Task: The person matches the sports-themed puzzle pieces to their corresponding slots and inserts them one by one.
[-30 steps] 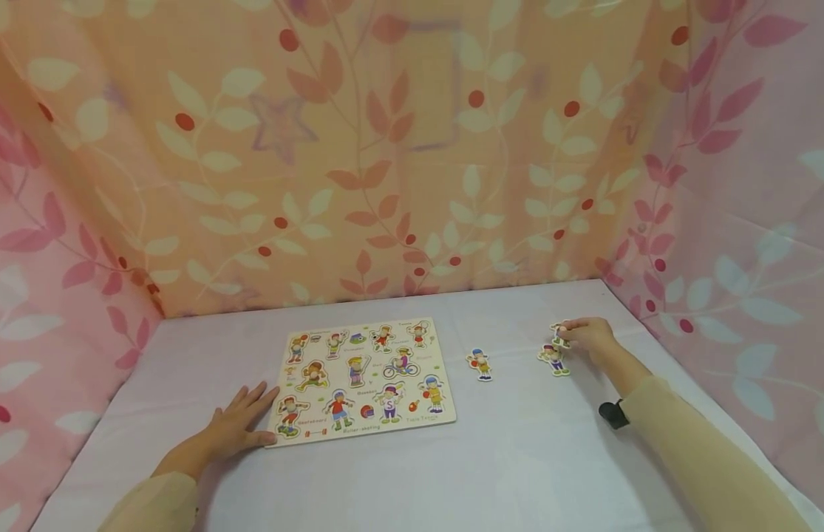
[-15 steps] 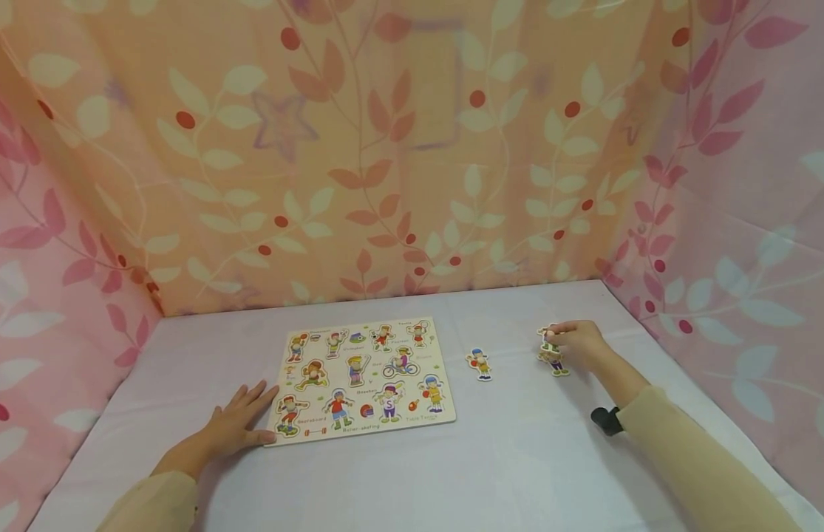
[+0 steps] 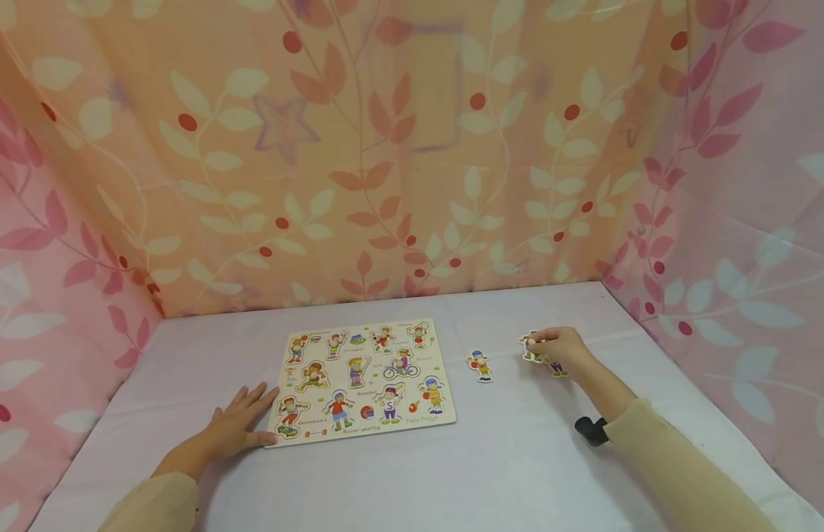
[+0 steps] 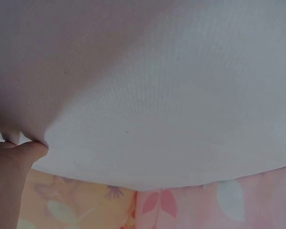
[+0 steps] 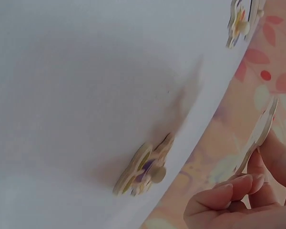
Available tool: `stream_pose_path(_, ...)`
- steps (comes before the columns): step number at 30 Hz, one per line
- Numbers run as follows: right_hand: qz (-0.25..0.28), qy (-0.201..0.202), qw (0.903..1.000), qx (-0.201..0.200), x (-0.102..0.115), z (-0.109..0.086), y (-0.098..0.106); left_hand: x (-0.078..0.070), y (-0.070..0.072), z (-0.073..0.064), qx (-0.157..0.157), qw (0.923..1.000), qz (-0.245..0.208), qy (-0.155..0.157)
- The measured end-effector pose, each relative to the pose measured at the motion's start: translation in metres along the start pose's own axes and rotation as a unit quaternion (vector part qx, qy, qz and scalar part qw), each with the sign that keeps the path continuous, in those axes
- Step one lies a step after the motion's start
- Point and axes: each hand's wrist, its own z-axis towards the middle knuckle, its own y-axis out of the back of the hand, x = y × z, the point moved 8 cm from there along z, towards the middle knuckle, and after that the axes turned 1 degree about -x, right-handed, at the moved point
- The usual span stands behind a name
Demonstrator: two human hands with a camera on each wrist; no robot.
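Observation:
My right hand (image 3: 561, 351) pinches a puzzle piece (image 3: 531, 347), a small figure with green boots. In the right wrist view this piece (image 5: 260, 131) stands edge-on, raised off the table between thumb and fingers. A purple-trousered puzzle piece (image 3: 559, 367) lies just below my right hand, partly covered by it; in the right wrist view it shows a round knob (image 5: 157, 174). A blue-capped puzzle piece (image 3: 480, 366) lies farther left. My left hand (image 3: 235, 425) rests with spread fingers at the left edge of the puzzle board (image 3: 355, 437), which is printed with sports figures.
A white cloth (image 3: 478, 473) covers the table. Patterned orange curtain (image 3: 385, 185) closes off the back, and pink fabric (image 3: 751, 244) hangs at both sides. A black object (image 3: 591, 431) sits at the right sleeve's cuff.
My right hand has moved left with the pinched puzzle piece, past the purple-trousered piece, toward the blue-capped one. The left hand and the board have stayed in place.

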Motion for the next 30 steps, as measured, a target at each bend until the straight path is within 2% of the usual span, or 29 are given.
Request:
stream_pose_path(10, 0.015, 0.039, 0.9987, 0.028, 0.016, -0.007, -0.028, 0.001, 0.0, -0.002, 0.001, 1.0, -0.006, 0.002)
stream_pose_path(19, 0.004, 0.073, 0.9966, 0.036, 0.033, -0.014, -0.049, 0.001, -0.001, -0.003, 0.01, 0.9997, -0.018, 0.014)
stream_pose_path(30, 0.025, 0.075, 0.9952, 0.058, 0.05, -0.025, -0.081, -0.001, 0.0, -0.002, 0.007, 0.9999, -0.003, 0.013)
